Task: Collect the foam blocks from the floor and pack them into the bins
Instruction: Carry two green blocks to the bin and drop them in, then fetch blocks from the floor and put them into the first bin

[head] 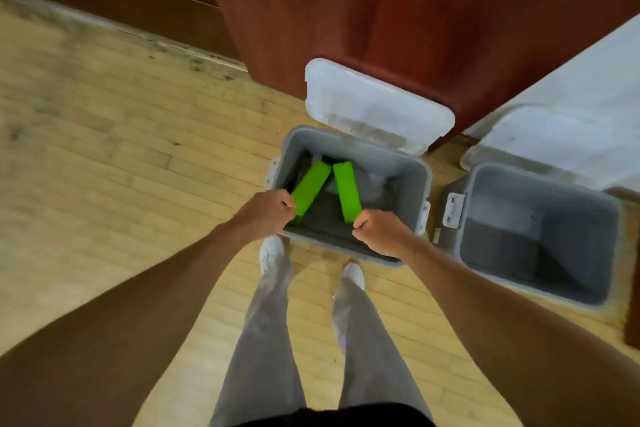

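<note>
**A:** What are the hands doing?

**B:** The left hand (268, 215) is curled round the near end of one green block (310, 191). The right hand (379, 232) grips the near end of a second green block (347, 191) the same way.

**A:** Where are the blocks?

**B:** Both are over the open mouth of the grey bin (420, 180), slanting down into it. Their far ends are close together and their near ends are apart. I can't tell whether they touch the bottom.

**A:** Which step is that?

**B:** Packing, I'd say, with the pair about to go in. The next move calls for lowering them and loosening both grips, ideally laying them flat side by side to save room.

**A:** How do they look?

**B:** They are long, bright green bars with flat sides and blunt ends, and they look light. The bin's lid (374, 104) is tipped back behind it. A second bin (465, 218) stands open just to the right on the wood floor (121, 149).
</note>
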